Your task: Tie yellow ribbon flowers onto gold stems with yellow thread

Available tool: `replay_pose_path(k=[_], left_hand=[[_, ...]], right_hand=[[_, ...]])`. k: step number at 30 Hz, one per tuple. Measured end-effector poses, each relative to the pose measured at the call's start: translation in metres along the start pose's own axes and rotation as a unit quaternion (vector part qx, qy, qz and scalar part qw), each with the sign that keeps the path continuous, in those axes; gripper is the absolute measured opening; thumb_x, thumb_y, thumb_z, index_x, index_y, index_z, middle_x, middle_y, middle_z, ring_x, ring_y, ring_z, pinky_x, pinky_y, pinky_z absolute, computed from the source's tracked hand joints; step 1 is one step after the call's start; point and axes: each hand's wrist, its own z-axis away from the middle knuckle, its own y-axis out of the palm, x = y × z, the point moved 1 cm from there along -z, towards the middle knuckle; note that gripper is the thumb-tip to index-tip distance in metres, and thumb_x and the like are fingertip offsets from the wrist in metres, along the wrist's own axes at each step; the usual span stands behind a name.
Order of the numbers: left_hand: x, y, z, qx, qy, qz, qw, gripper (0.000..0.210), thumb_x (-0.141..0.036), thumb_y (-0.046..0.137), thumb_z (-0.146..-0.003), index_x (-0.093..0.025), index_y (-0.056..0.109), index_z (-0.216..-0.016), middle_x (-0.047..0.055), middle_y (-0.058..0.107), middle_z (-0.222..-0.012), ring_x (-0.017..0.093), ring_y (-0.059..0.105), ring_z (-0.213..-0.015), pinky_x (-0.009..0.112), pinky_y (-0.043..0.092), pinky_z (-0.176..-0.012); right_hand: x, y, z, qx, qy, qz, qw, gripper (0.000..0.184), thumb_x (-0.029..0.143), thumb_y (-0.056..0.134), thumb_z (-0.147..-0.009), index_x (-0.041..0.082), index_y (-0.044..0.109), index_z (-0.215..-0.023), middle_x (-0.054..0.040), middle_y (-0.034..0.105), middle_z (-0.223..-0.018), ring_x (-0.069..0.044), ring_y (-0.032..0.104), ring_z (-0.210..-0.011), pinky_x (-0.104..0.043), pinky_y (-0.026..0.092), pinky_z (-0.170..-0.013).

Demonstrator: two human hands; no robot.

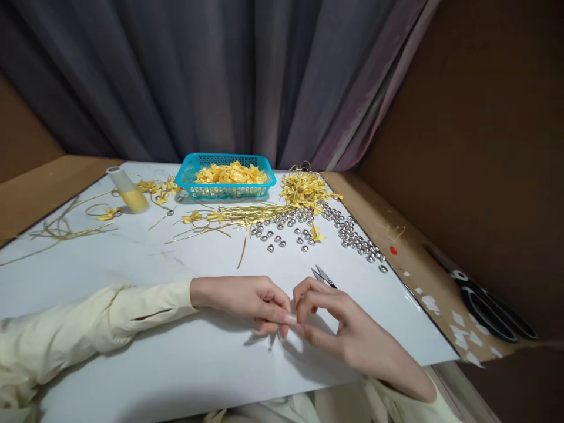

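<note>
Left hand (255, 302) and right hand (348, 326) meet fingertip to fingertip above a white tabletop (176, 352). Left thumb presses close to the curled fingers; right thumb and forefinger nearly together at the left thumb's tip. Cannot tell whether anything is pinched there; too small and blurred. Nearest thing: small snips (325, 276) on the tabletop just beyond the right hand, which partly hides them. Farther out, scattered silver pieces (356, 241), a sheaf of gold wires (251, 214), and a heap of yellow bows (306, 191) at the sheaf's right end. Behind, a teal basket (229, 191) holds yellow pieces (231, 173); left of it, a bottle (136, 201), yellow in its lower part.
</note>
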Motion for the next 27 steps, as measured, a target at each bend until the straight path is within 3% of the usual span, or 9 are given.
replay_pose_path(k=[5,7,11,15,19,27], left_hand=[[0.006,-0.001,-0.001,-0.035,0.02,0.023,0.999,0.043,-0.054,0.055,-0.088,-0.013,0.062,-0.078,-0.005,0.047,-0.056,0.008,0.043,-0.052,0.021,0.035,-0.057],[0.008,0.0,-0.002,-0.044,0.022,0.033,0.998,0.044,-0.056,0.056,-0.087,-0.013,0.061,-0.077,-0.005,0.046,-0.055,0.007,0.041,-0.05,0.021,0.033,-0.055],[0.015,0.003,-0.004,-0.043,0.015,0.06,0.997,0.046,-0.058,0.057,-0.084,-0.013,0.059,-0.075,-0.005,0.046,-0.054,0.007,0.04,-0.048,0.021,0.032,-0.052],[0.02,0.005,-0.005,-0.041,0.006,0.072,0.997,0.048,-0.061,0.057,-0.082,-0.014,0.054,-0.073,-0.005,0.048,-0.056,0.008,0.043,-0.05,0.022,0.035,-0.053],[0.021,0.004,-0.004,-0.042,0.01,0.086,0.995,0.048,-0.061,0.059,-0.081,-0.014,0.053,-0.073,-0.004,0.048,-0.057,0.008,0.042,-0.05,0.022,0.033,-0.053],[0.023,0.003,-0.004,-0.025,0.034,0.107,0.993,0.048,-0.062,0.058,-0.081,-0.015,0.051,-0.074,-0.006,0.045,-0.055,0.007,0.038,-0.049,0.022,0.028,-0.051]], right_hand=[[-0.008,0.0,0.003,-0.024,-0.014,0.054,0.998,0.009,0.013,0.063,-0.083,0.019,0.056,-0.085,-0.0017,0.058,-0.091,-0.015,0.054,-0.082,-0.026,0.043,-0.074],[-0.012,0.003,0.008,-0.053,-0.016,0.103,0.993,0.017,0.024,0.069,-0.082,0.018,0.055,-0.091,-0.002,0.057,-0.09,-0.016,0.053,-0.081,-0.025,0.042,-0.072],[-0.018,0.019,0.013,-0.087,-0.019,0.156,0.984,0.022,0.036,0.065,-0.086,0.018,0.054,-0.087,-0.0018,0.056,-0.082,-0.016,0.054,-0.073,-0.024,0.042,-0.065],[-0.024,0.036,0.01,-0.128,-0.057,0.165,0.976,0.02,0.027,0.047,-0.096,0.019,0.052,-0.079,0.0011,0.053,-0.068,-0.012,0.05,-0.058,-0.021,0.038,-0.054],[-0.027,0.047,0.007,-0.195,-0.095,0.151,0.964,0.023,0.02,0.043,-0.096,0.02,0.047,-0.074,0.0039,0.049,-0.061,-0.01,0.043,-0.049,-0.02,0.034,-0.048],[-0.025,0.058,0.007,-0.232,-0.068,0.129,0.962,0.028,0.018,0.04,-0.096,0.021,0.043,-0.068,0.0054,0.044,-0.056,-0.009,0.04,-0.046,-0.019,0.033,-0.046]])
